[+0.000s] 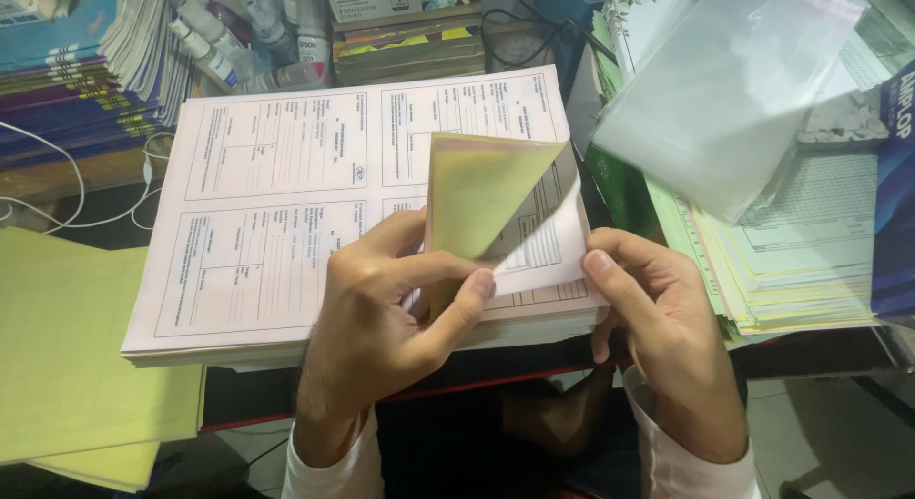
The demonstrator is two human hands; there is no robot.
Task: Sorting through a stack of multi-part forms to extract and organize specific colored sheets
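**A:** From the head camera, your left hand (386,304) is closed in a pinch on a few sheets at the near right corner of the stack of printed forms (286,194), thumb pressed over the fold. The lifted sheets (481,189) curl up, showing a yellow underside.

**B:** And my right?

**A:** Your right hand (658,337) sits at the stack's right edge, thumb laid on the white sheet (558,242) just beside the curl, fingers underneath; it looks lightly closed on that corner.

**B:** How far along am I?

**A:** Early, I'd judge: only the top few sheets are raised, the thick stack lies flat below. The yellow paper pile (67,356) rests to your left, the clear plastic sleeve (724,89) upper right.
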